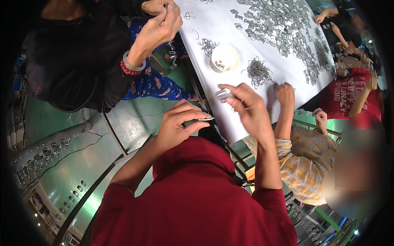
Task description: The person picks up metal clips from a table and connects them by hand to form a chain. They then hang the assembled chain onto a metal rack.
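My left hand [178,121] is closed in a pinch, with a thin flat metal piece [206,119] between thumb and fingers, seen edge-on. To its right, over the table's near corner, my right hand [249,110] grips a shiny, bent metal clip [223,95] between thumb and forefinger. The two pieces are apart. Just beyond my right hand lies a heap of dark wire hooks [258,72] on the white-covered table [230,119]. A white tub [224,58] with a few small red and green bits inside stands left of that heap.
A large spread of silvery metal clips [275,28] covers the far table. A smaller wire-hook heap [208,46] lies behind the tub. A co-worker's hands [162,24] work at the left; another's hand [284,95] rests on the table at right. Hung metal pieces [45,160] line the lower left.
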The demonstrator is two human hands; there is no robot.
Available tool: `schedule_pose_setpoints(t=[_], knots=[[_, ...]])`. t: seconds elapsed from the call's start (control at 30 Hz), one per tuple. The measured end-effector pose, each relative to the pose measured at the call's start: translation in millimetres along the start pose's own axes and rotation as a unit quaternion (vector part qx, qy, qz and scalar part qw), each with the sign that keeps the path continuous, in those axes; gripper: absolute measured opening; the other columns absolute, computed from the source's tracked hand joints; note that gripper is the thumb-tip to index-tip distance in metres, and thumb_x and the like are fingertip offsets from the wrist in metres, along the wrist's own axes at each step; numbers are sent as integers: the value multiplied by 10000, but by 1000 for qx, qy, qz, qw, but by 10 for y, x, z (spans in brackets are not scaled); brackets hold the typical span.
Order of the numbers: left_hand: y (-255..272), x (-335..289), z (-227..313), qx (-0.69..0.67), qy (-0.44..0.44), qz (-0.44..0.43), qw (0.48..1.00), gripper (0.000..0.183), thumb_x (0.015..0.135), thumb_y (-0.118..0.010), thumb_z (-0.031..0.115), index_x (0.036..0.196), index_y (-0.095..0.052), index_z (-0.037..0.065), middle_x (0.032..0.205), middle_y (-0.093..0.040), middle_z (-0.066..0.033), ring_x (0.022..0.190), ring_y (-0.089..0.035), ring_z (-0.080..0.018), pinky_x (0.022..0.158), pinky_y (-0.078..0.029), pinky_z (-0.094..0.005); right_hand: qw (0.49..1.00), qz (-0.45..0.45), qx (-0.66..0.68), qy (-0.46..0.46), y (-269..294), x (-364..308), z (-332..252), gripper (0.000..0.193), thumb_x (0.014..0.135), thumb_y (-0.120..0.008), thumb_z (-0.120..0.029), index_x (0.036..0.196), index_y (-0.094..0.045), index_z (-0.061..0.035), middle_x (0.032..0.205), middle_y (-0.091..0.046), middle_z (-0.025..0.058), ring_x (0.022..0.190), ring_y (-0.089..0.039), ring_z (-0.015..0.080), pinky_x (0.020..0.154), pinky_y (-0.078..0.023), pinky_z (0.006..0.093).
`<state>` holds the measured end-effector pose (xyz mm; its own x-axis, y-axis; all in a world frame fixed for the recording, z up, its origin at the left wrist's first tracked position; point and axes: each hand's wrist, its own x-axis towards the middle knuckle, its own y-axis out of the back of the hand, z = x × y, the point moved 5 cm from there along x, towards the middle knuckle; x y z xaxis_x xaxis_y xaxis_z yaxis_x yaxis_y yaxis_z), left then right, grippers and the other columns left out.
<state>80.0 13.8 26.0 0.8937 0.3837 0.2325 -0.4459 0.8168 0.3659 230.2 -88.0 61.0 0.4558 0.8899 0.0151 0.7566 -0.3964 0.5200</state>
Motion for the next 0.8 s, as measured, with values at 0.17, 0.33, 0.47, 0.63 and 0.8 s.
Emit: schedule_pose_setpoints(t=[0.17, 0.33, 0.47, 0.63, 0.8], knots=[[40, -58, 75, 9, -41, -14, 999, 218, 665, -768, 92, 869, -700, 55, 825, -659, -49, 732, -573, -194, 662, -458, -298, 998, 3, 38, -50, -218, -213, -234, 266, 794, -633, -41, 1060, -647, -46, 752, -580, 126, 631, -546, 265, 615, -434, 345], [97, -139, 111, 2, -59, -6, 998, 226, 660, -774, 89, 869, -696, 56, 823, -658, -50, 717, -570, -193, 649, -455, -295, 999, 11, 13, -35, -235, -296, -422, 232, 791, -635, -34, 1021, -663, -37, 711, -568, 121, 619, -551, 262, 608, -435, 350], [100, -208, 92, 5, -57, -8, 998, 227, 655, -776, 88, 863, -692, 52, 813, -656, -56, 708, -567, -195, 642, -454, -298, 999, 14, -12, -27, -269, -366, -469, 223, 795, -630, -27, 1014, -666, -39, 695, -550, 115, 607, -540, 248, 600, -434, 341], [23, -205, 61, -1, -52, -27, 998, 243, 661, -772, 84, 885, -685, 47, 840, -652, -75, 740, -574, -208, 656, -455, -293, 999, 30, 13, -30, -231, -424, -478, 210, 797, -632, -30, 1003, -671, -44, 707, -547, 108, 613, -541, 243, 596, -435, 333], [41, -76, 156, -45, 3, 11, 999, 240, 705, -721, 20, 938, -664, 15, 943, -652, -80, 865, -594, -191, 715, -464, -284, 999, 32, 10, 27, -234, -458, -387, 145, 768, -653, -35, 912, -669, -37, 747, -566, 118, 639, -558, 291, 589, -451, 369]])
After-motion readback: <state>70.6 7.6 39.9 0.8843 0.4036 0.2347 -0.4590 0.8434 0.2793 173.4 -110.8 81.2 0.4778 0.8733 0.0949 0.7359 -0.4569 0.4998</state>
